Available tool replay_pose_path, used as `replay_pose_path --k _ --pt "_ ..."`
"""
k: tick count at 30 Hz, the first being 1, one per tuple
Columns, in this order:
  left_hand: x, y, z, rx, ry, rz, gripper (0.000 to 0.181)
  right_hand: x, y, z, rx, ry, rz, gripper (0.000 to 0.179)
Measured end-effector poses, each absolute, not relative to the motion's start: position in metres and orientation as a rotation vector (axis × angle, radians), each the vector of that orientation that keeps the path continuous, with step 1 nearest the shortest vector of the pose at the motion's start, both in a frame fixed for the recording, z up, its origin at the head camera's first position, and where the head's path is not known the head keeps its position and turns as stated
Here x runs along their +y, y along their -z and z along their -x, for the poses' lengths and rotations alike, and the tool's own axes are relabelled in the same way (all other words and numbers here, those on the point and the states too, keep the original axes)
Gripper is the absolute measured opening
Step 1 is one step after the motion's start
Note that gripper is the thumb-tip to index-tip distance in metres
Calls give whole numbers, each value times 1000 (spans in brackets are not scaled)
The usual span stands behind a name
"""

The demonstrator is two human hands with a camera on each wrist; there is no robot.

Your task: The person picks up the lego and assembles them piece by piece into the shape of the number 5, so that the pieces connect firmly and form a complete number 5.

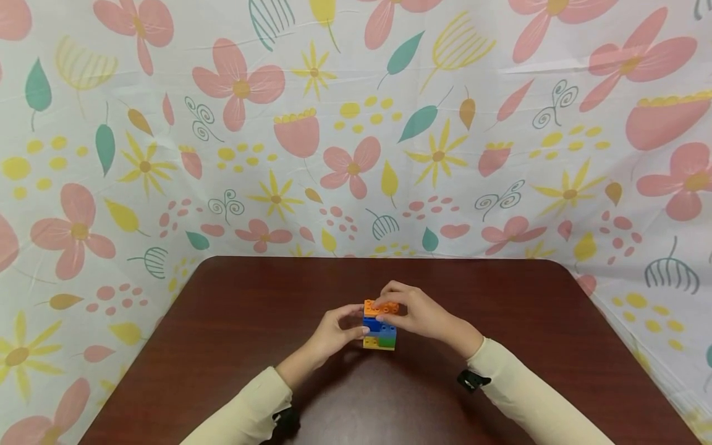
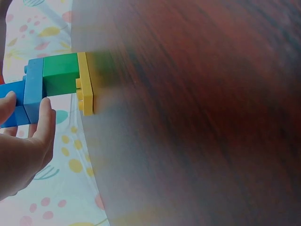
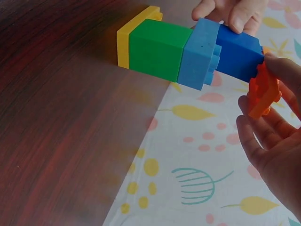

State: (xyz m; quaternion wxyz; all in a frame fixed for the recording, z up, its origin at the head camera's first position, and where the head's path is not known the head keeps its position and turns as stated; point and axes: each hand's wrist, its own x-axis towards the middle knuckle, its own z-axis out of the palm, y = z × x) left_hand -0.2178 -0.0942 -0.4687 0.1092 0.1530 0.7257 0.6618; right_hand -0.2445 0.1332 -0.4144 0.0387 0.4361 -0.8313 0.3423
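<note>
Tower: one brick stack [image 1: 380, 327] of five layers, yellow base, green, two blue, orange top brick [image 1: 381, 306].
Left hand [image 1: 334, 334]: fingers pinching the blue layers.
Right hand [image 1: 423, 315]: fingers clamped on the orange top brick.
Table [image 1: 233, 346]: one, dark wood.

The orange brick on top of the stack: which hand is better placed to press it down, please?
Probably the right hand: its fingers already pinch the orange brick atop the stack, while the left hand grips the blue layers, steadying it.

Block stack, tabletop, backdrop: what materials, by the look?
Block stack: likely moulded plastic, going by the solid flat colours, crisp edges, round studs and slight sheen. Held by the left hand and right hand. Tabletop: dark red-brown wood grain with a glossy reflection, so varnished wood or laminate; cannot tell which. Backdrop: floral print with creases, probably thin fabric or plastic sheet.
</note>
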Motion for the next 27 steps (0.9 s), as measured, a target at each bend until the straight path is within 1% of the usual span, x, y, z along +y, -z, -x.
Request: replay_pose_path --k 7,17,27 --pt "-93 469 219 2136 -1939 -442 48 131 413 239 -2551 -981 -1340 24" --pt "-94 470 219 2124 -1950 -441 49 127 413 233 -2605 -882 -1277 24" --pt "-92 468 218 2124 -1955 -459 47 122 412 227 -2547 -705 -1253 20"
